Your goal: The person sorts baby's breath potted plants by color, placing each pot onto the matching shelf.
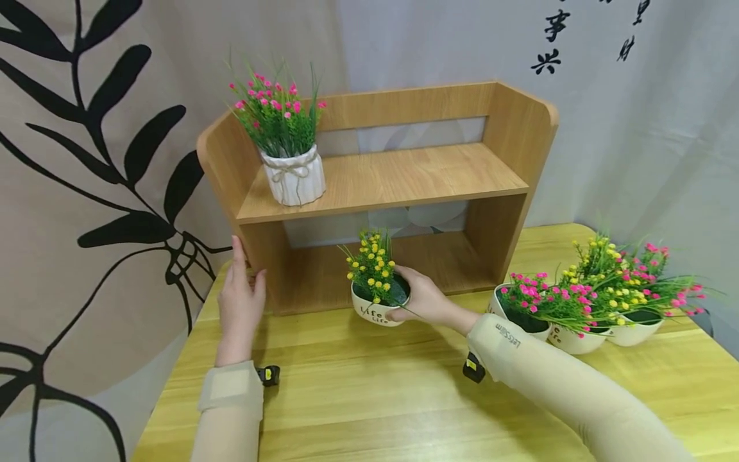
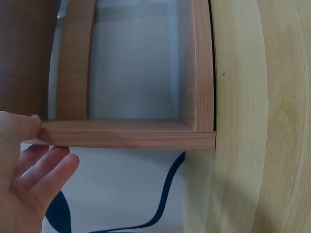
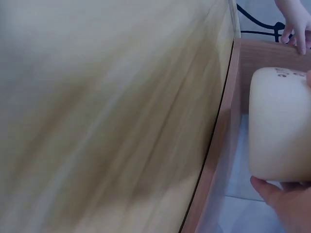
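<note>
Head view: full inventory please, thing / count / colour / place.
wooden shelf: 1, light brown, two tiers, at the back of the table
ribbed pot: 1, white, pink flowers, left end of the top tier
held pot: 1, white with lettering, yellow flowers, at the front of the lower tier
pots at right: 3, white, pink and yellow flowers, on the table right of the shelf
table: 1, yellow wood
curtain: 1, beige with black leaf print, left
left hand: on the shelf's left side panel
right hand: fingers round the held pot
</note>
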Tool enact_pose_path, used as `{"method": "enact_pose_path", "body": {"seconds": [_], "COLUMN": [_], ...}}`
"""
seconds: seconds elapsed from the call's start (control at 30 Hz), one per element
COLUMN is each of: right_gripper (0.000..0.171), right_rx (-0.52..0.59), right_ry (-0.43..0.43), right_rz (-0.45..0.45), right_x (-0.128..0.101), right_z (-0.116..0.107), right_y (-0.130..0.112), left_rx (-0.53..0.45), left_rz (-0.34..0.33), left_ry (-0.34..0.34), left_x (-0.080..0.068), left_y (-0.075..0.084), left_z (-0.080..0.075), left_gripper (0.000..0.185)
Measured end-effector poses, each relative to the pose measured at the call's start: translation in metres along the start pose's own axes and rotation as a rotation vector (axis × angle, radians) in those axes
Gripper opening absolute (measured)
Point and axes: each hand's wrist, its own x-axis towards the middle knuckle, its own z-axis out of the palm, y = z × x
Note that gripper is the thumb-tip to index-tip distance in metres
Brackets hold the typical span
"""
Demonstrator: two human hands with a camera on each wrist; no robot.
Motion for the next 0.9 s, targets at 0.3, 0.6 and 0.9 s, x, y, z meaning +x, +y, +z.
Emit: {"method": "enact_pose_path", "body": {"seconds": [0.3,0.6,0.9], "right_gripper": [0.095,0.091,0.094], "right_rx": [0.009,0.001,0.074], "right_ry": [-0.063,-0.113,-0.207], "right_rz": [-0.073,-0.139,-0.162], "right_x": [0.033,0.053,0.079], "right_z": [0.019,0.028,0.031], "right_y": [0.002,0.004,0.006], "left_rx": [-0.092,-0.118,-0.128], "left_rz": [-0.038,-0.068,-0.024], "left_ry": [-0.010,-0.045,-0.031], "left_x": [-0.003,-0.007,-0.001], "left_y": [-0.008,-0.011,-0.011], "left_z": [-0.002,-0.001,0.001], "left_gripper": [0.088,0.088,0.087]}}
